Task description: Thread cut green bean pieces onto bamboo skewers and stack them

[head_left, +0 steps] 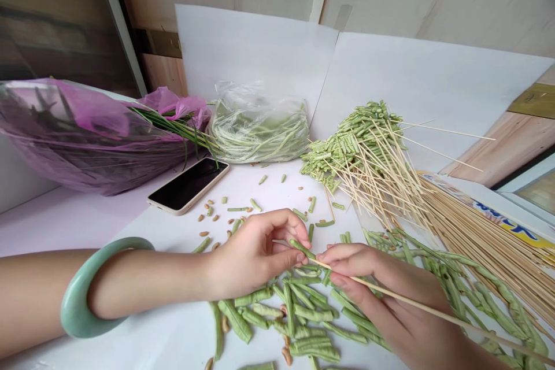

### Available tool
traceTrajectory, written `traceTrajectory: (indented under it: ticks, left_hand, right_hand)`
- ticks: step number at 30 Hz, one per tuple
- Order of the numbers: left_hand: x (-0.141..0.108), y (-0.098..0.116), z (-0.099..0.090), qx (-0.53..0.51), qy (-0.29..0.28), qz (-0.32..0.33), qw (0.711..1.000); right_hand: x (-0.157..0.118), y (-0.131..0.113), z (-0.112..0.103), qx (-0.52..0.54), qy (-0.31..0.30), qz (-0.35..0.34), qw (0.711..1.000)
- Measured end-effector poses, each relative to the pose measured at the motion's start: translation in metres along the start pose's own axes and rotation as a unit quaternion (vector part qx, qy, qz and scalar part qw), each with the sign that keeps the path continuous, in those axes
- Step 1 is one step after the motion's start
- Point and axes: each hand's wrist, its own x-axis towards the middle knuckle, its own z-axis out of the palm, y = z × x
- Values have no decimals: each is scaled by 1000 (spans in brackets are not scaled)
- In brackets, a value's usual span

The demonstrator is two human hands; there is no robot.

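My left hand (254, 255) pinches a short green bean piece (302, 249) between thumb and fingertips. My right hand (373, 286) grips a long thin bamboo skewer (403, 299), and its tip meets the right end of that bean piece. A jade bangle (76, 286) circles my left wrist. Below my hands lies a loose heap of cut green beans (295, 306) with several tan seeds among them. Longer bean strands (459, 277) spread out to the right of my right hand.
Behind my hands, a pile of beans threaded on skewers (359, 150) lies beside a bundle of bare skewers (481, 237). A smartphone (188, 185), a clear bag of beans (259, 127) and a purple plastic bag (87, 139) sit farther back on the white surface, with white boards behind.
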Motion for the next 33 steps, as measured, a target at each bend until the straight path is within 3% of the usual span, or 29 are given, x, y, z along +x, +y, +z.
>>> traceTrajectory:
  ticks: [17, 23, 28, 33]
  left_hand:
    - [0, -4, 0, -78, -6, 12, 997]
    - [1, -6, 1, -100, 11, 17, 995]
    - [0, -4, 2, -97, 35, 7, 995]
    - [-1, -2, 3, -89, 36, 9, 995]
  right_hand:
    - [2, -4, -2, -17, 11, -44, 999]
    - [-1, -4, -2, -5, -33, -26, 999]
    - [-2, -3, 0, 10, -7, -65, 998]
    - [-1, 0, 4, 22, 10, -56, 998]
